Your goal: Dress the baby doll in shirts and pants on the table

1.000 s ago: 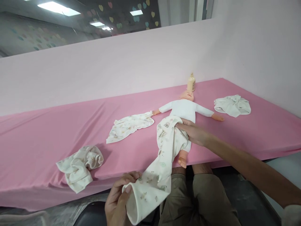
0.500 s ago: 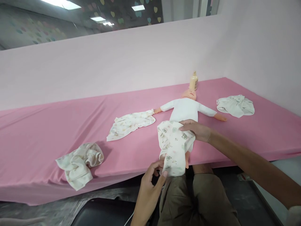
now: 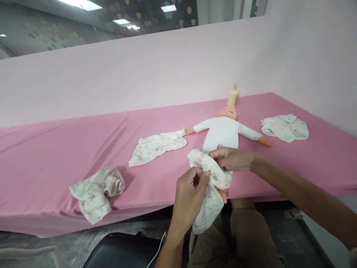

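A white baby garment (image 3: 208, 214) with small printed figures is bunched over the legs of a doll (image 3: 221, 132) and hangs past the table's front edge. My left hand (image 3: 189, 193) pinches its fabric between thumb and fingers near the middle. Higher up, at the doll's lower belly, my right hand (image 3: 235, 159) has its fingers closed on the garment's upper right part. The doll lies on its back in a white long-sleeved body, arms spread. One foot shows below the cloth; the rest of its legs is hidden.
Another printed garment (image 3: 157, 147) lies flat by the doll's hand. A crumpled cloth (image 3: 97, 193) rests at the table's front left, and a folded white garment (image 3: 286, 128) on the right. A pump bottle (image 3: 233, 97) stands behind the doll's head. The pink-covered table (image 3: 156, 190) meets a wall.
My left hand has moved up and right, from the garment's lower edge to its middle. The garment is now more gathered and twisted, with its lower part hanging further down. My right hand's fingers have curled in.
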A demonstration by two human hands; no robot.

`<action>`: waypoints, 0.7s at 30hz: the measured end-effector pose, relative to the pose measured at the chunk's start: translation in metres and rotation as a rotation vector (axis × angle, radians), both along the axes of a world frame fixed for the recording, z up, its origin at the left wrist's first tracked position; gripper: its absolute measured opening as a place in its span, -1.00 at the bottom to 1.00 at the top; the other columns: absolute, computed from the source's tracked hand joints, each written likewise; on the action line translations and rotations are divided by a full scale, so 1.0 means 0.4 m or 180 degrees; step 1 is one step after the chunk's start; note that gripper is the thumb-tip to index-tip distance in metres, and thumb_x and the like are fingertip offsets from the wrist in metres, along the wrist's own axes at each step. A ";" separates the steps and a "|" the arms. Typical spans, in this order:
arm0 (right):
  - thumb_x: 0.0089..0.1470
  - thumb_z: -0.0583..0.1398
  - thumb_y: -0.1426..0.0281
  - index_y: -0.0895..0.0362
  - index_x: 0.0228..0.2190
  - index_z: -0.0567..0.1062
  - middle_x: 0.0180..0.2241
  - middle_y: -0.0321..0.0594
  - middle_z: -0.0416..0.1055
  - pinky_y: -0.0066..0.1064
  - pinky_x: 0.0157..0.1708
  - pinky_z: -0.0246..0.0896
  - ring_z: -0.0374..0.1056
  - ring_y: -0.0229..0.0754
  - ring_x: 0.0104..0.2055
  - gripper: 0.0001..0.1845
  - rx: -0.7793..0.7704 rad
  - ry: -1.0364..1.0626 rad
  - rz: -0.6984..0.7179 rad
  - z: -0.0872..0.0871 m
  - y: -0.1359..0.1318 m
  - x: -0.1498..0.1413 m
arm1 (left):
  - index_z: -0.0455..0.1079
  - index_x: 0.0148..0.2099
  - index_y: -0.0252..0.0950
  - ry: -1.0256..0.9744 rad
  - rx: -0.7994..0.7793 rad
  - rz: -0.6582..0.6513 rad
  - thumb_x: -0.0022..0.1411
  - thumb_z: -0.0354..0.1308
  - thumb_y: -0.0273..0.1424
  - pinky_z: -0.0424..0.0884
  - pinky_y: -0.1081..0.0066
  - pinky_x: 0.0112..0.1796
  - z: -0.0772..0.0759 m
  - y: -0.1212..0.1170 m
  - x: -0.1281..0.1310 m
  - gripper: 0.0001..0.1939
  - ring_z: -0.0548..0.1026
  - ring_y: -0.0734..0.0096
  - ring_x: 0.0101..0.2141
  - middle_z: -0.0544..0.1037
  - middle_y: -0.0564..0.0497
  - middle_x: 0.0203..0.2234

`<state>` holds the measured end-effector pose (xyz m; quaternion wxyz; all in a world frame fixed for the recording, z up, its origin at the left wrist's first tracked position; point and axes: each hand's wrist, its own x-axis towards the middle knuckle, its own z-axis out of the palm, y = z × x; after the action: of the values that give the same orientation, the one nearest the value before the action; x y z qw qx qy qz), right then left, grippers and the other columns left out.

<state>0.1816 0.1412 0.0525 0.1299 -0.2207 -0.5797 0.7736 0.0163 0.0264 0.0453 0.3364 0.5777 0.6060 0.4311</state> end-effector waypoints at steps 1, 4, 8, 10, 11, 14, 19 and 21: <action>-0.13 0.22 0.57 0.19 -0.43 0.46 -0.52 -0.42 0.34 -0.61 -0.56 0.05 0.23 -0.44 -0.52 -0.87 0.0048 -0.0014 -0.0038 0.000 0.001 -0.001 | 0.21 -0.48 -0.30 0.0055 0.0068 0.0000 0.27 0.06 -0.12 0.16 0.52 -0.47 0.004 0.007 0.005 -0.60 0.19 0.55 -0.53 0.25 0.13 -0.61; -0.13 0.24 0.55 0.19 -0.39 0.48 -0.47 -0.38 0.41 -0.60 -0.53 0.09 0.28 -0.41 -0.48 -0.84 0.0170 -0.0050 0.0120 -0.006 0.005 -0.008 | 0.21 -0.48 -0.29 0.0127 0.0221 0.0026 0.29 0.04 -0.14 0.16 0.53 -0.48 0.015 0.018 0.016 -0.62 0.20 0.55 -0.52 0.24 0.12 -0.60; -0.16 0.27 0.50 0.20 -0.41 0.51 -0.56 -0.37 0.42 -0.52 -0.50 0.19 0.35 -0.31 -0.48 -0.85 0.0227 -0.0151 0.0436 -0.006 0.017 -0.019 | 0.24 -0.45 -0.29 0.0164 0.0395 0.0154 0.30 0.03 -0.19 0.19 0.54 -0.47 0.036 0.033 0.022 -0.66 0.25 0.55 -0.51 0.30 0.11 -0.58; -0.16 0.28 0.48 0.21 -0.40 0.53 -0.56 -0.35 0.44 -0.46 -0.45 0.27 0.39 -0.26 -0.46 -0.84 0.0291 -0.0170 0.0494 -0.002 0.024 -0.021 | 0.26 -0.44 -0.29 0.0260 0.0475 0.0211 0.30 0.04 -0.21 0.20 0.53 -0.46 0.050 0.046 0.019 -0.68 0.28 0.54 -0.50 0.34 0.11 -0.56; -0.15 0.29 0.47 0.21 -0.40 0.54 -0.55 -0.33 0.45 -0.43 -0.42 0.30 0.40 -0.24 -0.45 -0.84 0.0347 -0.0159 0.0515 0.001 0.028 -0.021 | 0.28 -0.43 -0.30 0.0314 0.0497 0.0216 0.30 0.04 -0.22 0.21 0.52 -0.45 0.057 0.053 0.017 -0.69 0.29 0.53 -0.49 0.37 0.11 -0.55; -0.13 0.31 0.44 0.20 -0.42 0.55 -0.52 -0.31 0.48 -0.40 -0.36 0.33 0.42 -0.22 -0.41 -0.87 0.0563 -0.0112 0.0561 0.001 0.038 -0.016 | 0.30 -0.42 -0.29 0.0496 0.0489 0.0096 0.30 0.03 -0.24 0.23 0.49 -0.42 0.074 0.070 0.007 -0.71 0.33 0.51 -0.49 0.42 0.09 -0.53; -0.15 0.35 0.37 0.20 -0.48 0.52 -0.56 -0.32 0.44 -0.40 -0.35 0.30 0.37 -0.23 -0.44 -0.83 0.0680 -0.0153 0.0673 -0.024 0.038 -0.008 | 0.29 -0.43 -0.29 0.0703 0.0415 -0.0072 0.31 0.02 -0.28 0.23 0.47 -0.41 0.079 0.078 0.000 -0.72 0.37 0.50 -0.48 0.45 0.09 -0.53; -0.19 0.37 0.32 0.20 -0.50 0.50 -0.54 -0.29 0.43 -0.38 -0.36 0.30 0.37 -0.22 -0.43 -0.77 0.0612 -0.0208 0.0588 -0.039 0.030 -0.010 | 0.30 -0.41 -0.28 0.0733 0.0417 -0.0119 0.31 0.01 -0.29 0.24 0.46 -0.40 0.076 0.077 0.004 -0.74 0.38 0.49 -0.48 0.46 0.09 -0.51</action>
<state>0.1775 0.1530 0.0369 0.0596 -0.1780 -0.6729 0.7155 0.0177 0.0573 0.0758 0.2341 0.6553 0.6004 0.3941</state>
